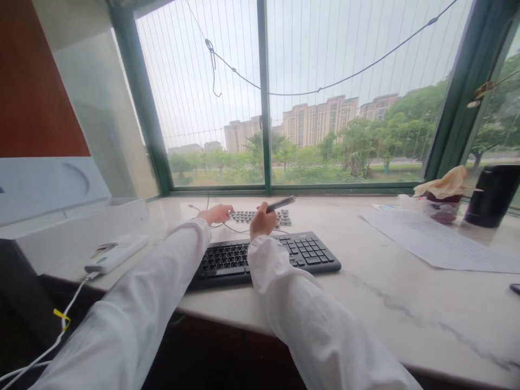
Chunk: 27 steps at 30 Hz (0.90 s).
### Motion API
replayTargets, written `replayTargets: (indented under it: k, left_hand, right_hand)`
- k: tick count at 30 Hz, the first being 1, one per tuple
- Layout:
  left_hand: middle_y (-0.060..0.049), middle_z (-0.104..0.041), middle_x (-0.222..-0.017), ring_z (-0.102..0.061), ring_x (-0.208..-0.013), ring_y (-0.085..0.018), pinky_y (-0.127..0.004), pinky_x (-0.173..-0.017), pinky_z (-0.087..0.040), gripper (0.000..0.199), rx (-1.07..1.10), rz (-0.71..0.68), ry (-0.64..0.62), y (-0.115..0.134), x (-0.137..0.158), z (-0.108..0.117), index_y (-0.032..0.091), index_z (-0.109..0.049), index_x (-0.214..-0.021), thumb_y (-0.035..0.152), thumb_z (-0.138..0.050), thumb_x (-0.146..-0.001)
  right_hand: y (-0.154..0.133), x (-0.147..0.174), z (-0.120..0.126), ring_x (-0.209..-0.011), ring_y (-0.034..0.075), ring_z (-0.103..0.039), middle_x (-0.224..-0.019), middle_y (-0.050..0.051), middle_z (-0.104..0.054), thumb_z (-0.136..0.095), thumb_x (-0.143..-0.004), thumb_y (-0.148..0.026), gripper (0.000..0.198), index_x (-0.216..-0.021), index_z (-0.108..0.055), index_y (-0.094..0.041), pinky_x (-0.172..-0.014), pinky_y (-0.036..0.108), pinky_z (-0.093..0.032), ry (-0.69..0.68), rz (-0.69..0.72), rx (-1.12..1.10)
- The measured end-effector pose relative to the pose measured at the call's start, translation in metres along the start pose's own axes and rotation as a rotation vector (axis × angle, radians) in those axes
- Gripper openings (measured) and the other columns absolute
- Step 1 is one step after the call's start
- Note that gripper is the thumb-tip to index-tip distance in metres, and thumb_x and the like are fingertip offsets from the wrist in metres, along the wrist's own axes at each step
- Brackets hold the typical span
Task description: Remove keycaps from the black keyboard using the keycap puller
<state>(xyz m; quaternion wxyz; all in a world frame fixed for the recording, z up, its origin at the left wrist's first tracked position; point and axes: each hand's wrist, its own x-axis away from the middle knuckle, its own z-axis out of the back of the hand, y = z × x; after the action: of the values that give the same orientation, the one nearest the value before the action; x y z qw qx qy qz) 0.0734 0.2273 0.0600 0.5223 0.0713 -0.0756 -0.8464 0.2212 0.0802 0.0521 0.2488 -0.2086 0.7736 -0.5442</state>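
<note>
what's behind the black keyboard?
Behind the black keyboard lies a smaller grey keyboard. The left hand rests on its left end; the right hand, holding a dark pen-like tool, covers its middle.

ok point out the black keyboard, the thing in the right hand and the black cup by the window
black keyboard [312,253], head view, on its number pad
dark pen-like tool [281,203], head view, on the shaft beyond the right hand [262,222]
black cup [491,195], head view, on its side wall

Matt black plastic keyboard [264,255] on glossy marble counter [390,303].
</note>
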Motion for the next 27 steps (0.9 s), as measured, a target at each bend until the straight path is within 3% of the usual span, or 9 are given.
replayTargets:
  k: [4, 9, 13, 19, 21, 27]
  left_hand:
    - [-0.01, -0.07, -0.108, -0.07, -0.066, -0.015, -0.028, -0.073, -0.056, 0.042, -0.034, 0.146, -0.16, -0.015, 0.01, 0.009, 0.02, -0.056, -0.116, 0.013, -0.063, -0.075]
    - [-0.013, -0.073, -0.093, -0.071, -0.065, -0.021, -0.031, -0.063, -0.058, 0.053, 0.037, 0.28, -0.359, -0.021, 0.028, 0.026, 0.015, -0.05, -0.121, 0.02, -0.069, -0.071]
    - [-0.012, -0.072, -0.103, -0.072, -0.074, -0.022, -0.027, -0.065, -0.058, 0.059, 0.14, 0.225, -0.443, -0.007, 0.044, 0.041, 0.02, -0.052, -0.122, 0.028, -0.074, -0.067]
    - [-0.004, -0.073, -0.106, -0.072, -0.084, -0.023, -0.024, -0.062, -0.055, 0.048, 0.247, 0.128, -0.658, 0.016, 0.069, 0.055, 0.032, -0.066, -0.105, 0.033, -0.081, -0.059]
    - [-0.004, -0.072, -0.108, -0.072, -0.085, -0.022, -0.024, -0.062, -0.055, 0.042, 0.185, 0.063, -0.613, 0.015, 0.07, 0.056, 0.032, -0.066, -0.105, 0.037, -0.077, -0.064]
    - [-0.003, -0.069, -0.116, -0.067, -0.096, -0.019, -0.025, -0.079, -0.052, 0.037, -0.025, -0.093, -0.176, 0.009, 0.049, 0.048, 0.028, -0.063, -0.113, 0.034, -0.065, -0.077]
  right_hand:
    - [0.0, 0.003, 0.0, -0.074, 0.027, -0.06, -0.068, 0.008, -0.068, -0.043, -0.082, -0.036, 0.032, -0.063, -0.063, -0.021, -0.072, 0.035, -0.041, -0.034, 0.016, 0.001]
    - [-0.002, 0.005, 0.002, -0.071, 0.025, -0.06, -0.066, 0.007, -0.067, -0.043, -0.083, -0.036, 0.033, -0.062, -0.063, -0.02, -0.071, 0.034, -0.041, -0.053, 0.038, -0.007]
    - [-0.004, 0.007, 0.002, -0.073, 0.025, -0.06, -0.068, 0.007, -0.068, -0.043, -0.083, -0.034, 0.032, -0.062, -0.063, -0.02, -0.073, 0.034, -0.041, -0.068, 0.059, 0.01]
    - [-0.002, 0.008, 0.003, -0.075, 0.026, -0.06, -0.07, 0.007, -0.069, -0.042, -0.084, -0.036, 0.033, -0.064, -0.063, -0.021, -0.074, 0.035, -0.042, -0.083, 0.076, 0.022]
    - [-0.002, 0.008, 0.002, -0.074, 0.026, -0.06, -0.07, 0.007, -0.068, -0.042, -0.084, -0.035, 0.033, -0.063, -0.063, -0.021, -0.074, 0.035, -0.042, -0.085, 0.078, 0.04]
    - [-0.002, 0.009, 0.002, -0.07, 0.024, -0.06, -0.069, 0.007, -0.068, -0.043, -0.083, -0.034, 0.03, -0.064, -0.062, -0.02, -0.068, 0.033, -0.043, -0.097, 0.063, 0.004]
